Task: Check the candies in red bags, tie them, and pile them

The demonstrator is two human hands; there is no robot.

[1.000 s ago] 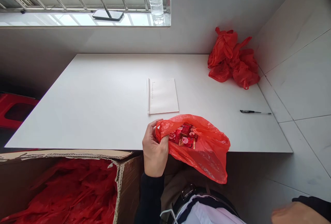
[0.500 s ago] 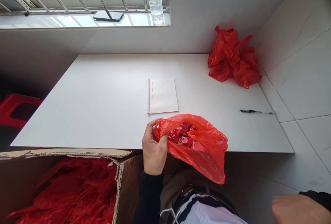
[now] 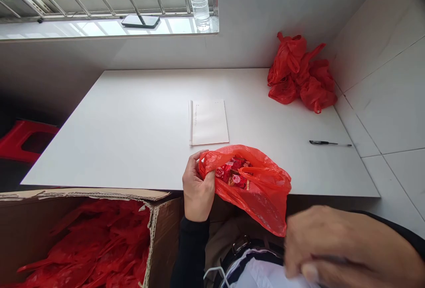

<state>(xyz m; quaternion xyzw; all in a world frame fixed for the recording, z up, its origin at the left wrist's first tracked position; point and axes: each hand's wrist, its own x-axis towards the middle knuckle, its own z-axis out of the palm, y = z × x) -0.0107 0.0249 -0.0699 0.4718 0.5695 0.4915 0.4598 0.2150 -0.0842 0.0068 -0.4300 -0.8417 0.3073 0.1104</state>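
My left hand (image 3: 198, 187) grips the rim of a red plastic bag (image 3: 270, 190) at the table's front edge, fingers and thumb closed on it. The bag's mouth gapes upward, and several red-wrapped candies (image 3: 236, 173) show inside. Close to the bag's lower right side, my right hand (image 3: 332, 241) is in the air, partly smeared by motion. Its fingers are curled closed, and whatever they may hold is hidden.
A white notebook (image 3: 210, 123) lies mid-table (image 3: 142, 124), with a pen (image 3: 328, 143) to the right. Filled red bags (image 3: 300, 75) sit in the back right corner. A cardboard box (image 3: 166, 235) of red bags (image 3: 96, 243) stands front left. The sill carries a phone (image 3: 141, 21) and a bottle (image 3: 199, 0).
My right hand has come in from the lower right corner toward the bag. My left hand keeps its hold on the bag, nearly still. The view has shifted slightly.
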